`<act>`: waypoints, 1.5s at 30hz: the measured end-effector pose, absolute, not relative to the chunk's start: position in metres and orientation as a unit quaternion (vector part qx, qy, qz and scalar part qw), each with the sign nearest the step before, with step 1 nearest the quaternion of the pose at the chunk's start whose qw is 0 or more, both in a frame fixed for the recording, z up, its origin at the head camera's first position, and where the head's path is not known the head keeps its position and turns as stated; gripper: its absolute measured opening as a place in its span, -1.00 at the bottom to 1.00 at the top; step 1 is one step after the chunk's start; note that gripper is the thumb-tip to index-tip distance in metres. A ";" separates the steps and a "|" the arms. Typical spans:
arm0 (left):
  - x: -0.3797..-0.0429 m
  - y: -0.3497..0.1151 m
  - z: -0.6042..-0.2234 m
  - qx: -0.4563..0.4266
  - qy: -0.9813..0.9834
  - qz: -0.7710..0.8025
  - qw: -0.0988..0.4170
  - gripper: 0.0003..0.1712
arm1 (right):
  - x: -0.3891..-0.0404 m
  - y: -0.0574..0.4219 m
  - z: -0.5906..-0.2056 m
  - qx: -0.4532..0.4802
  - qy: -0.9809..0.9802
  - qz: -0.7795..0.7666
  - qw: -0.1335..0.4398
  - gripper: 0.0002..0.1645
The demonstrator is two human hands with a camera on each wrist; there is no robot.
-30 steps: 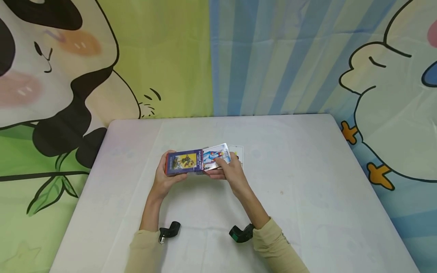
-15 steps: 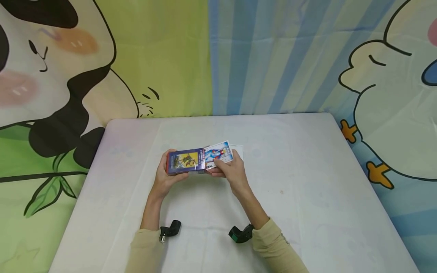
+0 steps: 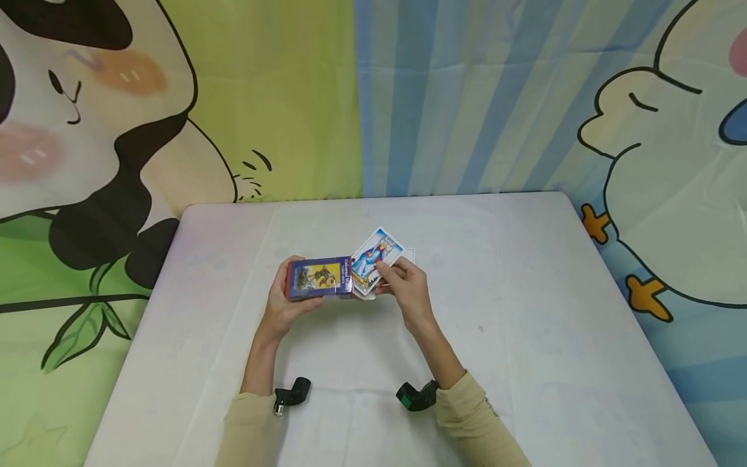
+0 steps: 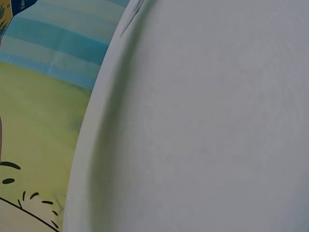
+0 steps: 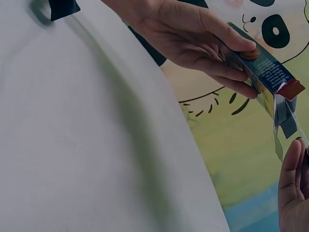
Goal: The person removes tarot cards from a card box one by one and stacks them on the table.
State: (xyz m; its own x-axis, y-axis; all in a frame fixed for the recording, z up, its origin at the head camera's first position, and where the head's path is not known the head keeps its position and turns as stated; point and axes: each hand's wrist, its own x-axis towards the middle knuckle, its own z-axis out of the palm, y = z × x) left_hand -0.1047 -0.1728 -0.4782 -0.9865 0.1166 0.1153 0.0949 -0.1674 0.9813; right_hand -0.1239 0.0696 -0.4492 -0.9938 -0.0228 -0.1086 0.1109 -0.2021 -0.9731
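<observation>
While my left hand (image 3: pixel 279 311) grips the box (image 3: pixel 320 279) by its left end, just below the middle of the frame, its long axis runs nearly level, with its flap end pointing to the right of the frame. Just right of that end, I pinch a picture card (image 3: pixel 373 256) in my right hand (image 3: pixel 412 295), its long axis slanting from lower left to upper right, over the white table (image 3: pixel 525 311).

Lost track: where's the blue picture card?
Near the head view's centre, the blue picture card is pinched by the right hand, right of the purple box.
</observation>
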 end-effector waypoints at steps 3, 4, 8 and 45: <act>-0.104 -0.173 -0.478 0.078 0.652 0.754 0.008 0.06 | -0.126 0.074 -0.449 0.023 0.653 -0.756 0.030 -0.71; -0.103 -0.173 -0.478 0.077 0.653 0.754 0.008 0.05 | -0.128 0.076 -0.449 0.022 0.663 -0.748 0.024 -0.70; -0.102 -0.174 -0.478 0.074 0.654 0.753 0.006 0.02 | -0.137 0.090 -0.452 0.030 0.712 -0.702 -0.012 -0.66; -0.098 -0.179 -0.480 0.076 0.666 0.742 0.010 0.01 | -0.184 0.129 -0.512 0.083 0.886 -0.455 0.032 -0.65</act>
State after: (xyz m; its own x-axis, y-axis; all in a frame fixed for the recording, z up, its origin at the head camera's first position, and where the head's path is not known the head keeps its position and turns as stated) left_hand -0.0984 -0.1791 -0.4803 -0.9883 0.1152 0.1000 0.0869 -0.1139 0.9897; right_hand -0.1843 0.1294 -0.5119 -0.9841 0.1185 -0.1322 0.1765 0.5721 -0.8010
